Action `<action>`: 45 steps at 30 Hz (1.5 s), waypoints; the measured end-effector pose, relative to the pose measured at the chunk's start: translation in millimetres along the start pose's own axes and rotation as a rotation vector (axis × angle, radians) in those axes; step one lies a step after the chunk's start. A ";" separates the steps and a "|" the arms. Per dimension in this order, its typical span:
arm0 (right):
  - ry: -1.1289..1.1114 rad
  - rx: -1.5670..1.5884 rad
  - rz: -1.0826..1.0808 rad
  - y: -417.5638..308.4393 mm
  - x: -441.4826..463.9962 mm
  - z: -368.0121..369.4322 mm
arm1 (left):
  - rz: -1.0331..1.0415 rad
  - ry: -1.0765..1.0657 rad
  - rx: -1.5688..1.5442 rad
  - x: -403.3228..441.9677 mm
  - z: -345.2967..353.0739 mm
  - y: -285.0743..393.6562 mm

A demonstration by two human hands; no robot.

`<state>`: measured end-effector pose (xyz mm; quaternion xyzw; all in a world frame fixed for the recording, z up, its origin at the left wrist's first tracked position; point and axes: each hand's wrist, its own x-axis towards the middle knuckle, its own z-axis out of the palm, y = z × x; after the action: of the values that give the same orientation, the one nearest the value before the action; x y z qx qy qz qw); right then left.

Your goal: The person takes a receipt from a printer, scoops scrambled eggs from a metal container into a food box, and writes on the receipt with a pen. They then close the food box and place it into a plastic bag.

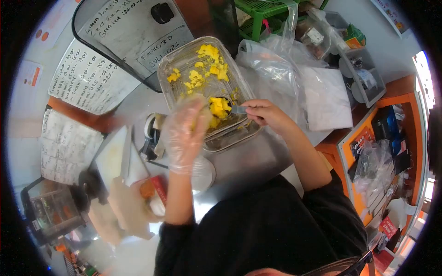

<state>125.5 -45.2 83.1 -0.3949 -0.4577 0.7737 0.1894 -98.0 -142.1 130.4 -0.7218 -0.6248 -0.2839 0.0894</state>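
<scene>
Black sleeve [320, 195] nearest; right hand [264, 112], bare, pinches the handle of a small scoop [238, 109] between thumb and fingers, over the near end of a metal tray [178, 57]. Left hand [186, 131], in a clear plastic glove, hangs at the tray's near left corner with fingers toward the scoop; motion blur, cannot tell whether it grips anything. Scoop is already heaped with yellow food [220, 71]; more of it lies in loose lumps and crumbs across the tray, mostly the far half, with bare metal between, so the tray looks part-emptied, some food left to gather. Tray sits on a shiny metal bench [246, 158]. Left along the bench: a round white tub [202, 175], an open cardboard box [129, 209], a white cutting board [112, 154]. Right of the tray: clear plastic bags [271, 60], a white paper stack [324, 99], a grey bin [368, 83]. Beyond: a green crate [264, 20] and handwritten sheets [87, 78] at the wall; orange shelving [352, 142] off right. Small writing is unreadable.
</scene>
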 end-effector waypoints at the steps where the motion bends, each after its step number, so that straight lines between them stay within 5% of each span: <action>1: 0.000 0.000 -0.006 -1.6 -0.7 -5.0 | -0.085 0.050 -0.112 -5.4 2.3 -12.2; 3: -0.018 0.008 -0.006 -7.1 -0.6 -16.3 | -0.181 0.095 -0.204 -2.2 -2.7 -16.0; 5: -0.073 -0.010 -0.026 -12.7 0.1 -29.5 | -0.052 -0.355 -0.156 11.7 -17.5 -6.4; 9: -0.111 -0.001 -0.013 -17.2 12.5 -48.8 | 0.028 -0.587 0.164 -6.0 33.3 -28.7; 11: -0.206 -0.033 -0.037 -14.8 21.5 -55.5 | -0.144 -0.849 0.272 9.2 36.2 -24.7; 14: -0.258 -0.012 0.012 -14.2 26.3 -57.3 | -0.080 -0.893 0.285 30.3 29.0 -9.9; 21: -0.356 -0.080 -0.016 -9.3 38.0 -56.1 | -0.121 -0.536 0.051 28.6 6.2 1.9; 23: -0.403 -0.171 -0.047 -10.0 39.8 -52.0 | -0.279 -0.224 0.014 25.8 4.6 11.8; 26: -0.441 -0.117 -0.006 -19.0 39.1 -44.0 | -0.210 0.004 -0.056 41.9 13.6 45.1; 29: -0.428 -0.041 0.055 -26.6 38.7 -39.4 | -0.397 0.050 -0.268 28.3 45.6 44.7; 30: -0.435 -0.044 0.060 -27.6 39.5 -38.5 | -0.101 -0.147 0.208 21.5 39.8 41.5; 40: -0.435 0.102 0.050 -19.7 42.1 -38.9 | -0.115 -0.159 0.138 29.1 32.8 56.4; 42: -0.457 0.113 0.046 -18.5 43.3 -41.6 | -0.692 0.083 -0.579 21.7 19.5 47.6; 45: -0.408 0.108 0.024 -21.8 41.7 -44.0 | -0.815 -0.052 -0.529 15.0 16.4 25.1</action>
<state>132.8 17.8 71.7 -0.2247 -0.4396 0.8633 0.1045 -68.3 -126.5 130.4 -0.4234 -0.7649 -0.4269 -0.2311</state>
